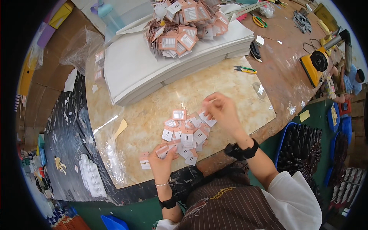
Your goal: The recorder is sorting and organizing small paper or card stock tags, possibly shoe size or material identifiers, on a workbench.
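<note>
A loose pile of pink-and-white hang tags (187,137) lies on the marbled board in front of me. My left hand (161,164) is closed on a small hang tag (167,149) at the pile's near left side. Just beyond the pile's right edge, my right hand (222,111) is raised with thumb and fingers pinched together. Something thin and pale shows at its fingertips, too small and blurred to name. One separate tag (145,162) rests left of my left hand.
A stack of white sheets (134,73) stands behind the board, with a large heap of tags (188,27) on top. Green-handled snips (245,69) and a cream-coloured flat piece (121,128) lie on the board. Blue crates of dark items (301,147) stand at the right. A person sits far right.
</note>
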### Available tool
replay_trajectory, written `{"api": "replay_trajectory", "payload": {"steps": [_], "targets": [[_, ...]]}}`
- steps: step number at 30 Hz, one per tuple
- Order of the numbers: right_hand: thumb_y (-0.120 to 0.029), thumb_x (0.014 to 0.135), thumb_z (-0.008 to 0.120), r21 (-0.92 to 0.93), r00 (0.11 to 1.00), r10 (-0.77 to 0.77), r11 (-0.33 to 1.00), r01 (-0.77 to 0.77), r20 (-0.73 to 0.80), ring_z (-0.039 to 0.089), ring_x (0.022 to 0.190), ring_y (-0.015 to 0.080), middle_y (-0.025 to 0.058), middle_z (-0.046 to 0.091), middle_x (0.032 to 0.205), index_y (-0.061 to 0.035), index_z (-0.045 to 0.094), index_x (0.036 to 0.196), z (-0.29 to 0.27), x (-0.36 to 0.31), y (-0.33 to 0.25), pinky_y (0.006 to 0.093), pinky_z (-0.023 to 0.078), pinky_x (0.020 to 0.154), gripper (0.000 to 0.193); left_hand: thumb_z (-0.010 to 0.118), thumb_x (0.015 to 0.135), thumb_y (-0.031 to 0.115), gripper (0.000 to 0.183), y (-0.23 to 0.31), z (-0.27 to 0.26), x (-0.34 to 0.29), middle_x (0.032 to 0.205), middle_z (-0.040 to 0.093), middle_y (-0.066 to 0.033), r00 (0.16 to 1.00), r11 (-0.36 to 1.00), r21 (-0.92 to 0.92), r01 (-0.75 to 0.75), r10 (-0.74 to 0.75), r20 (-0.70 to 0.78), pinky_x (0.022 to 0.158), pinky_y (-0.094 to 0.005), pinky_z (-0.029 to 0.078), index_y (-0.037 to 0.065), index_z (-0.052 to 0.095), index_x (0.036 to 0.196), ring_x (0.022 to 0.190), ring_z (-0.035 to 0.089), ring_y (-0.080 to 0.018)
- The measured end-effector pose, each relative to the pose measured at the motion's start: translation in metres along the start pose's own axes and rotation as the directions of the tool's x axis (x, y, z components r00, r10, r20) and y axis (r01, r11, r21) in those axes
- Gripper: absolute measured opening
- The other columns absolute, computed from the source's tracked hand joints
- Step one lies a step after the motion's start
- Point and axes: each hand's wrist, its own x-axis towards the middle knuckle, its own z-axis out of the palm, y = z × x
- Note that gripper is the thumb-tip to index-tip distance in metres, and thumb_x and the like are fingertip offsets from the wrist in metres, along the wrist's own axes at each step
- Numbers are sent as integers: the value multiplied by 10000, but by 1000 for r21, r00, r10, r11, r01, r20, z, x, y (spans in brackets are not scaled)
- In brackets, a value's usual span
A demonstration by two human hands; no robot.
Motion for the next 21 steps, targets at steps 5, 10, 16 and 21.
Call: {"api": "replay_trajectory", "payload": {"steps": [5,10,16,21], "targets": [[-128,811,671,-826,984,-119,562,-43,-133,652,663,316,135,680,769,-67,646,846,-39,-4,15,391,485,583,74,743,824,72,191,-21,-1,14,765,666,-86,993,993,77,89,-83,-86,452,-230,509,-64,628,894,582,639,-112],[-92,784,658,-853,969,-198,521,-24,-148,643,713,305,103,658,791,-72,646,807,-38,-12,56,404,478,617,33,727,844,115,214,-16,2,16,771,644,-107,984,919,395,5,66,-167,388,-245,476,-60,607,873,506,609,-128],[-62,810,616,-819,953,-262,573,24,-155,630,787,332,122,621,815,-72,611,826,-40,-13,60,425,483,662,20,622,920,138,256,-26,-26,14,814,648,-126,953,953,300,35,59,-299,533,-283,556,-83,578,1041,635,652,-175],[-72,865,595,-679,945,-236,734,20,-227,622,756,318,141,624,803,-49,571,893,-38,-22,23,405,472,642,44,513,963,64,260,-12,-25,2,945,654,-155,999,967,-255,-9,-5,-54,774,-348,595,-90,537,1171,850,683,-270]]}}
